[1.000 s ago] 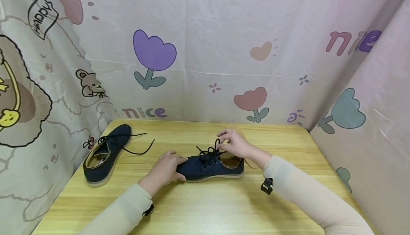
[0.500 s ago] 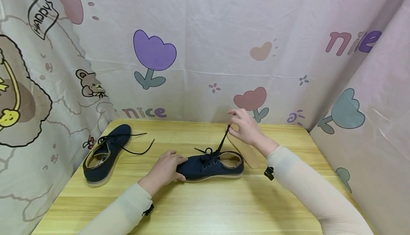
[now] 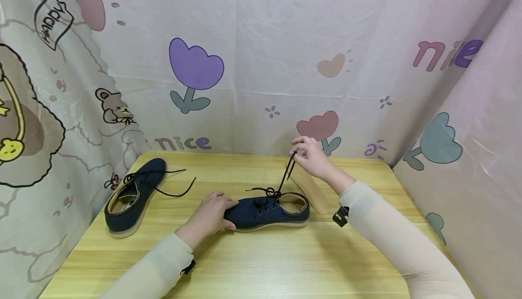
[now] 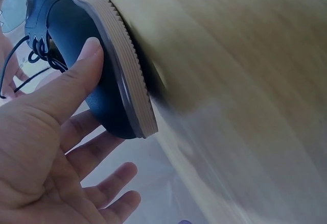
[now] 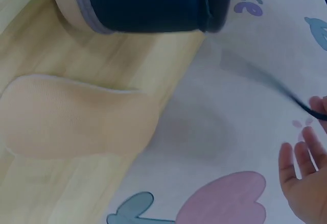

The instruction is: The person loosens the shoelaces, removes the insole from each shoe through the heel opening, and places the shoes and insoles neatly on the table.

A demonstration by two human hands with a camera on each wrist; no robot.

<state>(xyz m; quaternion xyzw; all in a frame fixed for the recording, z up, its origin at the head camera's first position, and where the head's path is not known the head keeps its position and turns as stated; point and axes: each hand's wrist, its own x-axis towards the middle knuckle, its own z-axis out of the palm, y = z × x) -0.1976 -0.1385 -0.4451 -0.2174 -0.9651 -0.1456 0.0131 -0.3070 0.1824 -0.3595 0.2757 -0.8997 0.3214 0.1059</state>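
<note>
A navy canvas shoe (image 3: 248, 217) lies sole down on the table, its toe to the left. My left hand (image 3: 209, 215) grips the toe; in the left wrist view the thumb (image 4: 84, 73) presses on the upper while fingers reach round the toe's far side. Above and behind the shoe, my right hand (image 3: 311, 157) pinches its black shoelace (image 3: 284, 177), drawn up at a slant from the eyelets. A short lace end dangles below those fingertips. Small loops and another lace end stay over the tongue. Only part of the right hand shows in the right wrist view.
Behind the heel lies a tan insole (image 3: 316, 195), flat on the wooden table (image 3: 261, 262). A second navy shoe (image 3: 152, 195) stands at the left with loose laces spread rightward. A printed curtain (image 3: 261, 63) hangs behind and along both sides.
My right hand has risen from the lace knot, back and rightward, drawing a lace up with it; the insole it partly covered shows more. The left hand stays on the toe.
</note>
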